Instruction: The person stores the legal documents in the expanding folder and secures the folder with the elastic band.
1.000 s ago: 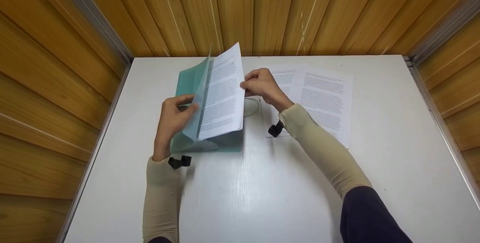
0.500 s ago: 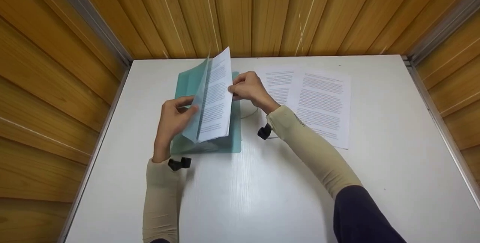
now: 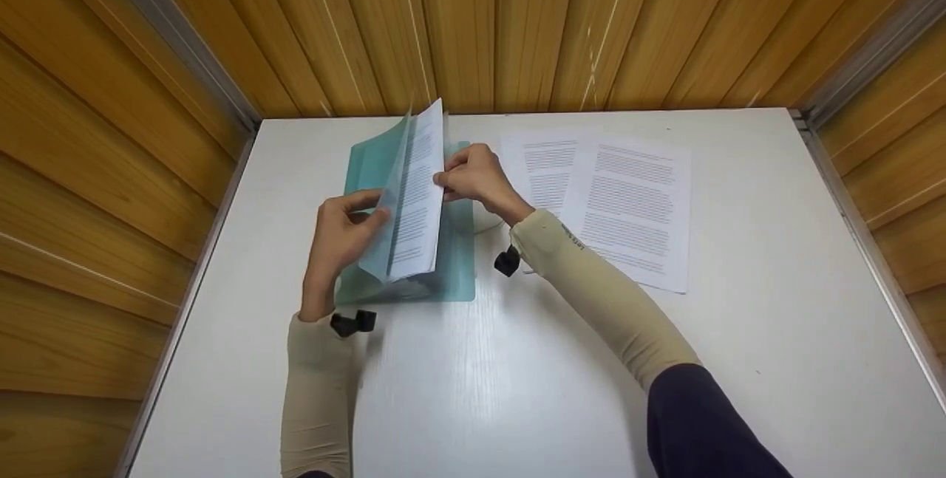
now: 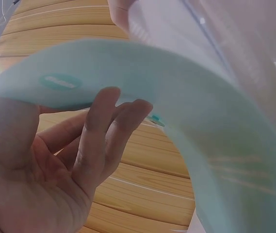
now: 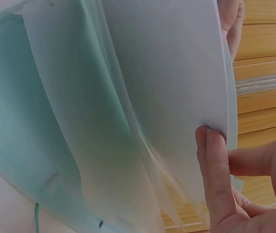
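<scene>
A teal translucent folder (image 3: 454, 275) lies opened on the table, its front cover (image 3: 380, 249) raised and bowed. My left hand (image 3: 338, 233) holds that cover between thumb and fingers; in the left wrist view the cover (image 4: 123, 68) arches over the fingers. A printed stack of paper (image 3: 421, 190) stands tilted up inside the folder beside the cover. My right hand (image 3: 477, 173) pinches the stack's right edge. In the right wrist view, two fingertips (image 5: 216, 141) press the blank back of the paper (image 5: 171, 73), with clear plastic sheets (image 5: 99, 136) behind it.
Loose printed sheets (image 3: 632, 205) lie overlapping on the white table (image 3: 517, 382), right of the folder. A thin cord loop (image 3: 488, 223) shows between folder and sheets. Wood-panelled walls (image 3: 458, 27) stand at the back and sides. Small black cameras (image 3: 507, 261) sit on both wrists.
My right hand has moved left, bringing the paper stack closer to the raised cover and more upright. More of the folder's base shows on the right. The left hand stays about where it was.
</scene>
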Motion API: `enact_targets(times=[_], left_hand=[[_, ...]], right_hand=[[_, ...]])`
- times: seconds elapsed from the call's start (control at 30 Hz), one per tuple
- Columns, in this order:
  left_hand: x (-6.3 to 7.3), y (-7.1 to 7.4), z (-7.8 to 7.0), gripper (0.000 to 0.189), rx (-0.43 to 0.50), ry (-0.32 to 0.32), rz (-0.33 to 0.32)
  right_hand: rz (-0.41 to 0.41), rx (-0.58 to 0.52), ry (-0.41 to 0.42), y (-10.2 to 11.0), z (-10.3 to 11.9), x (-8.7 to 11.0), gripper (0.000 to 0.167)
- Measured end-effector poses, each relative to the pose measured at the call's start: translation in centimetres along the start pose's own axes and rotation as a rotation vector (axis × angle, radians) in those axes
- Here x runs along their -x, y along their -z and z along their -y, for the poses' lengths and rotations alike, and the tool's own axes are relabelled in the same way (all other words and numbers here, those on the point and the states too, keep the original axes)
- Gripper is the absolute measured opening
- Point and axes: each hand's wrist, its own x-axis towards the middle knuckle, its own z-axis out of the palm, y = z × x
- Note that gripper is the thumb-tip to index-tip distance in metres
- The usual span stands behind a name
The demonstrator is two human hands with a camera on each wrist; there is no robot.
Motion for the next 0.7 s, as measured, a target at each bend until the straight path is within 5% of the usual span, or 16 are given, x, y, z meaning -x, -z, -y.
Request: enact_targets(times=[0.3, 0.7], left_hand=[[0.1, -0.1, 0.0, 0.031, -0.026, 0.005, -0.005], [0.1, 0.0, -0.2, 0.030, -0.010, 0.010, 0.009]], right_hand=[[-0.009, 0.006, -0.013, -0.8, 0.2, -0.3, 0.029], [-0.024, 0.087, -0.009, -1.8, 0.3, -0.7, 0.014]])
